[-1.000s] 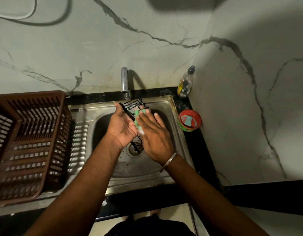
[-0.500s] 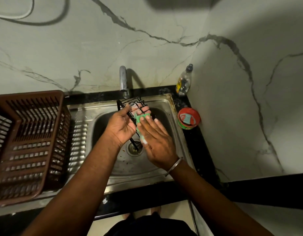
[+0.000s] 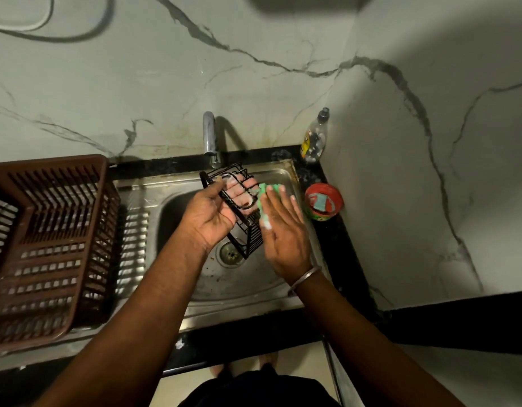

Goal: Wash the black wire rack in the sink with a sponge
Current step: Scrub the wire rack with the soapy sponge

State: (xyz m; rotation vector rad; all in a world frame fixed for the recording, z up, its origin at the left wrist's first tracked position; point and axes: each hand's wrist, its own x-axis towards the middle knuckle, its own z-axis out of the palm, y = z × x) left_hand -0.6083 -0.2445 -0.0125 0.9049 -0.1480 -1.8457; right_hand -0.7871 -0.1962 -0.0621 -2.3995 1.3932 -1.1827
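Observation:
The black wire rack (image 3: 248, 236) hangs tilted over the steel sink (image 3: 254, 292), its upper end just below the tap. My left hand (image 3: 208, 214) grips it from the left, fingers showing through the wires. My right hand (image 3: 284, 233) presses a green sponge (image 3: 264, 190) with white foam against the rack's right side. Part of the sponge is hidden under my fingers.
A chrome tap (image 3: 210, 138) stands behind the sink. A brown plastic dish basket (image 3: 48, 245) fills the left drainboard. On the black counter at the right sit a red-rimmed tub (image 3: 324, 201) and a clear bottle (image 3: 314, 139). Marble walls close the back and right.
The rack has turned so more of its wire grid faces me. My right hand with the sponge has shifted right, along the rack's side. The left hand keeps its hold.

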